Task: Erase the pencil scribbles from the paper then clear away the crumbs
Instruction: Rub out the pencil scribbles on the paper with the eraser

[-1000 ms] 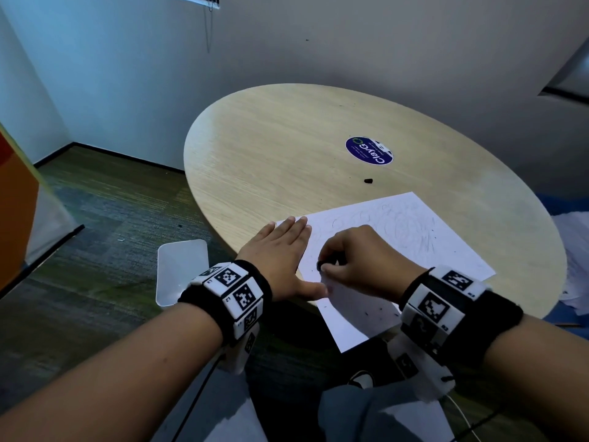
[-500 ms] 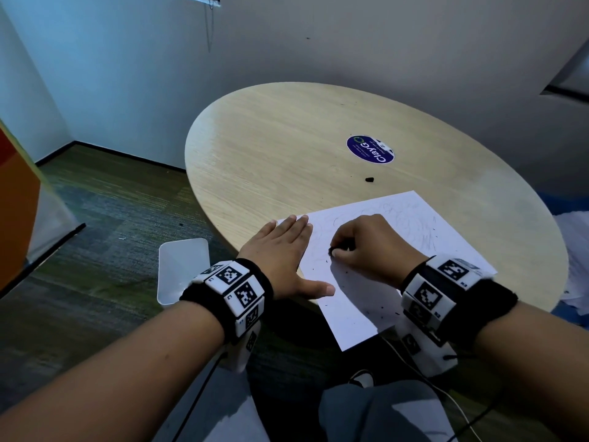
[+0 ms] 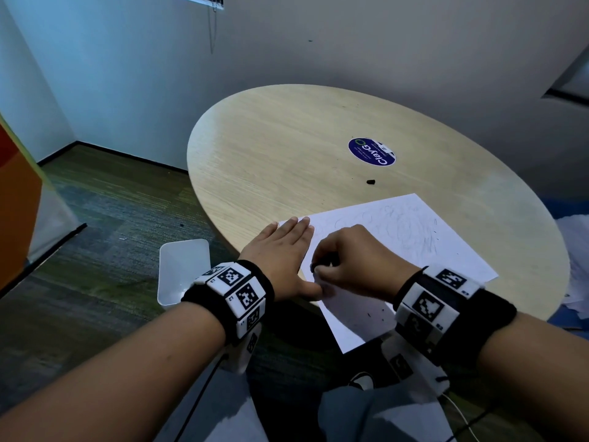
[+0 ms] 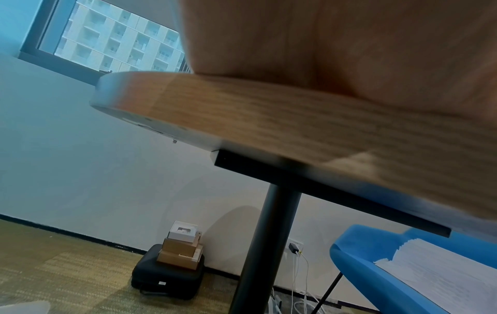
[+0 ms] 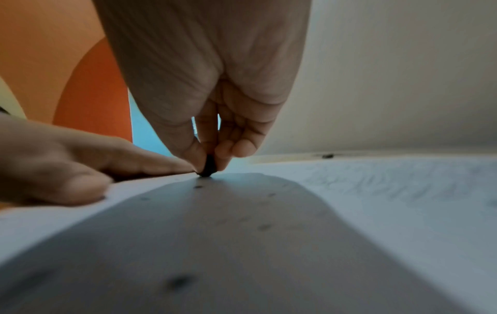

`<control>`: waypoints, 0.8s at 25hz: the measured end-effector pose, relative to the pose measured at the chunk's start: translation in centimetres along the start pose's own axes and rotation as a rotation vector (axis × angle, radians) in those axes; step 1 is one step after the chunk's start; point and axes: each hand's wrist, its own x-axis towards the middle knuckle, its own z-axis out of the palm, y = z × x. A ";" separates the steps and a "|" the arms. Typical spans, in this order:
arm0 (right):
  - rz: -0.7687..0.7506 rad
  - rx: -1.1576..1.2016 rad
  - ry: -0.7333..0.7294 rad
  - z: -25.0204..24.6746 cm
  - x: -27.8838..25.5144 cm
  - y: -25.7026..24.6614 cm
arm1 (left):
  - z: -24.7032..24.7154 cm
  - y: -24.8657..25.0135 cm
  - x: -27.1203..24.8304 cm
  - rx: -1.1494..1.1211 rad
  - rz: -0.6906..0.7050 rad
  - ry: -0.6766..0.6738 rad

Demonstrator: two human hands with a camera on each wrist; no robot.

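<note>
A white sheet of paper (image 3: 411, 244) with faint pencil scribbles lies at the near edge of the round wooden table (image 3: 302, 148). My left hand (image 3: 283, 250) lies flat with straight fingers on the paper's left edge. My right hand (image 3: 353, 260) pinches a small black eraser (image 5: 207, 166) between thumb and fingers, its tip touching the paper (image 5: 376, 191) close to the left thumb (image 5: 67, 187). Dark crumbs (image 3: 373, 314) are scattered on the near part of the sheet. In the left wrist view only the palm (image 4: 349, 42) and the table's edge show.
A second small black piece (image 3: 370, 181) lies on the table beyond the paper, near a round blue sticker (image 3: 371, 152). A white bin (image 3: 181, 269) stands on the floor left of the table. A blue chair (image 4: 390, 276) holds stacked papers.
My right hand with the eraser moved away over the paper, then came back toward me and the left thumb. The left hand stayed in place.
</note>
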 end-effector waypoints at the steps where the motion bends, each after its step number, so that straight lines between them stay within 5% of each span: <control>1: 0.036 -0.014 0.053 -0.3 0.4 0.6 | 0.0 0.1 0.0 -0.006 0.000 -0.008; 4: 0.088 -0.046 0.134 -0.9 0.9 1.4 | 0.0 0.1 0.0 -0.005 -0.002 -0.029; 8: -0.006 0.007 -0.015 -0.1 0.1 -0.3 | 0.0 0.0 0.0 0.001 0.003 -0.003; 12: 0.087 -0.040 0.142 -0.9 1.1 1.5 | -0.1 0.2 0.0 0.000 0.000 -0.024; 16: -0.019 0.026 -0.044 0.0 0.1 -0.4 | 0.0 0.0 0.0 0.005 0.001 0.013; 20: 0.071 -0.029 0.121 -0.8 1.4 1.1 | -0.1 0.2 0.0 -0.006 0.001 -0.019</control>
